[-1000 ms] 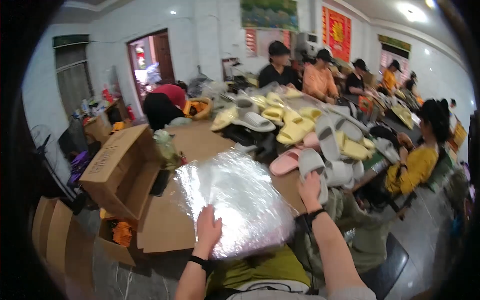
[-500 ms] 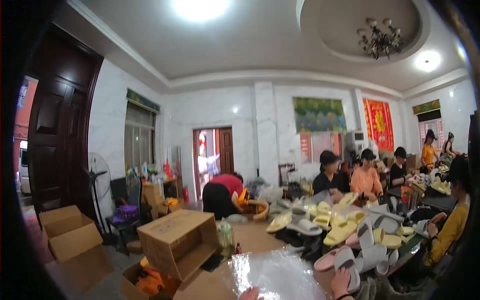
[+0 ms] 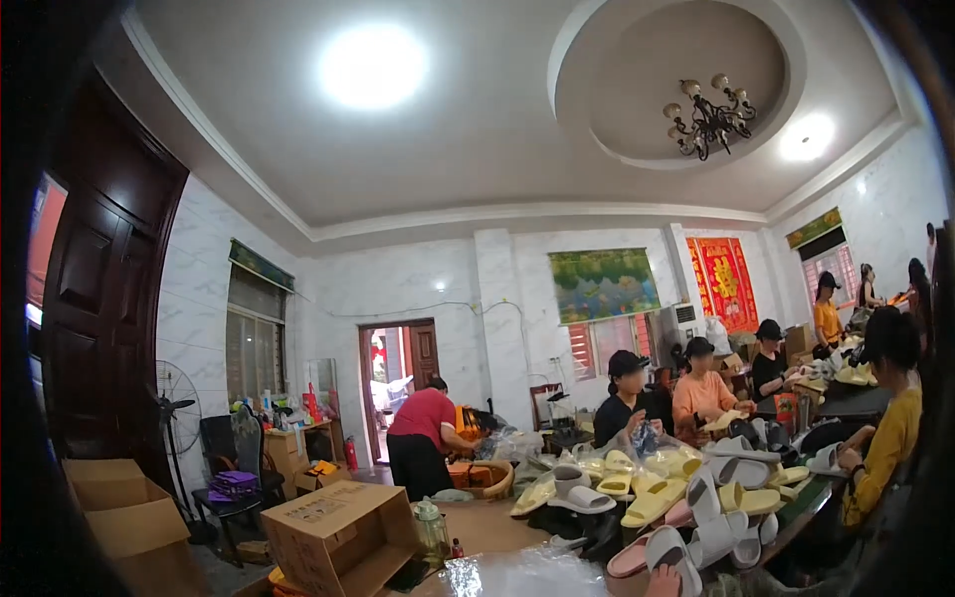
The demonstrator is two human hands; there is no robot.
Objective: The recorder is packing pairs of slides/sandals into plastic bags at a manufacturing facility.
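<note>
clamped or merely resting, i cannot tell which, the right hand [image 3: 664, 581] touches a grey slipper [image 3: 669, 546] beside a pink slipper [image 3: 627, 559].

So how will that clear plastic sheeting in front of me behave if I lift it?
The clear plastic sheeting looks thin and wrinkled, so it's probably floppy and light for its size. Its glossy glare suggests a smooth surface that may slip easily.

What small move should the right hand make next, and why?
Probably lift the grey slide sandal: the right hand has its fingers on it, and the clear plastic sheeting lies to its left, seemingly within easy reach.
</note>
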